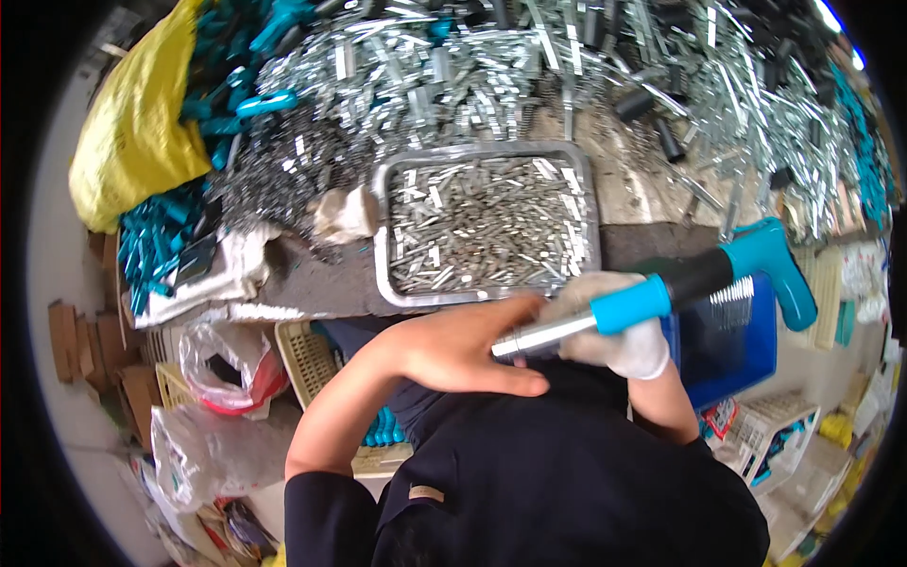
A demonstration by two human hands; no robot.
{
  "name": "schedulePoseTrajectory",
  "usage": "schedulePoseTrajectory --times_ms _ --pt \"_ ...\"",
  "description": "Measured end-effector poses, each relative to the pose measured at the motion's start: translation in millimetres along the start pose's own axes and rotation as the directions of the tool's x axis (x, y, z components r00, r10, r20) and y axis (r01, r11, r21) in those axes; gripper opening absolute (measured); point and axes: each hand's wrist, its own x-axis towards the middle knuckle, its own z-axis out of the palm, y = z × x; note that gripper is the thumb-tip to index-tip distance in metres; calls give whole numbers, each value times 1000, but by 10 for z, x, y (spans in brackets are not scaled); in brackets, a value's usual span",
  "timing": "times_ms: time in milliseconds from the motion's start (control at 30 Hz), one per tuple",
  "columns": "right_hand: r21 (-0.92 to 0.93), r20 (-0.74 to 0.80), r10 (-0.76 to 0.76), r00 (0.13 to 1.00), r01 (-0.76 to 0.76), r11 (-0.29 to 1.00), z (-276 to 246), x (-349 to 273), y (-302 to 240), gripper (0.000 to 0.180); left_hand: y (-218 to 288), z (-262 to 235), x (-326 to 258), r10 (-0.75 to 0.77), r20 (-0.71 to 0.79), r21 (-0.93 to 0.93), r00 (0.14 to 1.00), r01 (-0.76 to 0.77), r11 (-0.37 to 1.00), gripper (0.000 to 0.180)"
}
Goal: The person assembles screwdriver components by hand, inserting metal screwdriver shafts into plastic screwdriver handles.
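Observation:
A tool with an L-shaped teal handle, a black sleeve, a teal collar [631, 304] and a bare metal tube lies slantwise in front of my body. My right hand [619, 345], in a white glove, is closed round it from beneath, near the collar. The glove is partly hidden behind the tool. My bare left hand [472, 345] is at the end of the metal tube, its fingers stretched out and its thumb apart. Whether the palm presses on the tube end cannot be made out. Beyond both hands stands a metal tray [382, 255] full of small metal pins.
Heaps of metal rods [444, 76], dark springs [293, 161] and teal handles [156, 246] cover the bench. A yellow sack [142, 142] stands at the far left. A blue bin [763, 340] is at my right, a cream crate [304, 364] and plastic bags [222, 369] at my left.

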Motion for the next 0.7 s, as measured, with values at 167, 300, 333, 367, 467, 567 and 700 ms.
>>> schedulePoseTrajectory --times_ms 167,300,333,367,467,567,700 --pt "-36 -288 107 952 -123 992 69 -3 58 13 45 309 250 20 -393 655 919 265 707 27" --pt "210 -433 75 898 20 977 139 -9 103 14 129 253 225 178 -366 402 913 -18 915 30" --pt "272 -320 -15 947 107 956 90 -24 102 16 176 232 170 149 -193 50 970 -142 989 30" --pt "252 -239 -121 963 182 950 63 -1 99 17 132 257 177 147 90 -485 985 -85 870 27" --pt "184 -156 -251 955 278 943 89 12 109 18 171 183 176 27 438 -444 899 190 876 29" --pt "81 -490 254 834 -246 966 133 10 45 20 159 338 249 68 -445 681 893 288 674 30" --pt "96 -325 -119 938 158 983 70 10 141 27 201 243 161 115 -69 -207 991 -127 970 35"
